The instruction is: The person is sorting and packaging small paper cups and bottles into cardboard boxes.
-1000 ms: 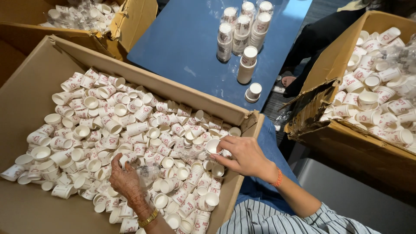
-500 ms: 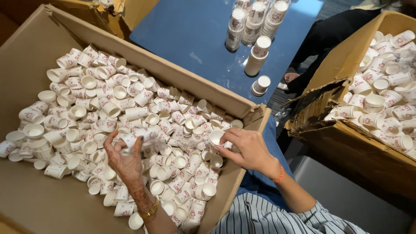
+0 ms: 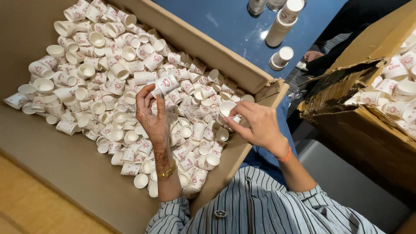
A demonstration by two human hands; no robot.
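A large open cardboard box (image 3: 225,58) holds a heap of small white paper cups (image 3: 99,82) with red print. My left hand (image 3: 152,116), patterned with henna and wearing a gold bracelet, is raised over the heap and pinches one cup (image 3: 166,84) on its side between the fingertips. My right hand (image 3: 255,123), with an orange band at the wrist, grips another cup (image 3: 226,109) upright by its rim, near the box's right wall. The two hands are apart, about a hand's width.
A blue table (image 3: 225,26) lies beyond the box, with stacks of nested cups (image 3: 284,21) and one short stack (image 3: 281,58). A second, torn cardboard box (image 3: 346,93) of the same cups stands at the right. A grey seat (image 3: 346,182) lies below it.
My left hand has lifted a cup out of the heap and raised it. My right hand still holds its cup and has barely moved. The camera has tilted closer over the box.
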